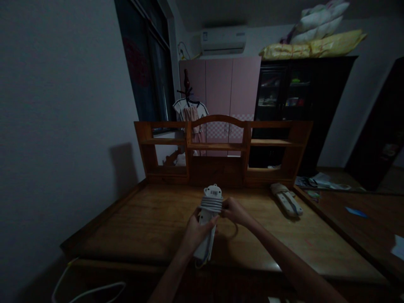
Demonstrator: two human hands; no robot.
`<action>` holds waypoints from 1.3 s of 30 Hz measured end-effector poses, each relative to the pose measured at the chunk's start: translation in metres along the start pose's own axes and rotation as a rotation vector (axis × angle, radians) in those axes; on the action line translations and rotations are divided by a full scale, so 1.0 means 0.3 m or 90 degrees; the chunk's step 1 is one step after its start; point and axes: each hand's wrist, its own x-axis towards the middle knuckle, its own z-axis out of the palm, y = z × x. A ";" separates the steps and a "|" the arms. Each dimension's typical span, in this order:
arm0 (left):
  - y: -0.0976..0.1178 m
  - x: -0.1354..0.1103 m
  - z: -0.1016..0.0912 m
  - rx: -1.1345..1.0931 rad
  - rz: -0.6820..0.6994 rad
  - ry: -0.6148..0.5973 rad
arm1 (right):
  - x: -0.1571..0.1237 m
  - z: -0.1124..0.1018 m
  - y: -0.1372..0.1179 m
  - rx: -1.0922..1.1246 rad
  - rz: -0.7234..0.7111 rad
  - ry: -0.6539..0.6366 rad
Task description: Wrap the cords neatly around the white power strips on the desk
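A white power strip (211,198) stands tilted above the wooden desk (148,223), with its white cord (212,203) wound in several turns around its upper part. My left hand (197,231) grips the strip's lower body from the left. At the coil's right side, my right hand (234,210) pinches the cord. A loose end of cord hangs below the strip near the desk's front edge.
A second power strip (286,199) lies on the desk at the right. A wooden shelf hutch (221,147) stands along the desk's back. A white cable (88,290) loops below the front left corner. Wall is close on the left; papers lie on the floor right.
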 end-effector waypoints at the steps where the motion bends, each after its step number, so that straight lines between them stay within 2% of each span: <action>1: -0.001 0.000 -0.002 0.005 0.007 -0.002 | -0.003 -0.004 -0.001 0.003 0.000 -0.006; 8: -0.018 0.018 -0.016 0.038 0.004 0.016 | -0.077 -0.061 -0.036 0.120 -0.021 -0.099; 10: -0.030 0.025 -0.014 0.062 0.023 0.015 | -0.099 -0.061 -0.048 0.145 -0.020 -0.103; 13: -0.042 0.028 -0.002 0.123 0.085 0.027 | -0.118 -0.040 -0.054 0.113 -0.008 -0.047; 16: -0.040 0.022 0.014 0.193 0.117 0.040 | -0.124 -0.015 -0.050 0.104 0.052 0.002; 19: -0.029 0.008 0.027 0.274 0.107 0.060 | -0.126 0.000 -0.050 0.168 0.093 -0.012; 22: -0.013 -0.008 0.040 0.354 0.113 0.113 | -0.131 0.012 -0.057 0.238 0.078 -0.015; 25: 0.003 -0.018 0.054 0.382 0.118 0.153 | -0.136 0.026 -0.064 0.222 0.064 0.043; 29: 0.018 -0.012 0.065 0.428 0.075 0.180 | -0.143 0.032 -0.067 0.165 0.053 0.096; 34: 0.021 -0.001 0.062 0.488 0.067 0.152 | -0.154 0.018 -0.049 0.098 0.051 0.127; 39: 0.022 -0.002 0.072 0.489 0.085 0.132 | -0.155 0.009 -0.024 0.064 0.044 0.138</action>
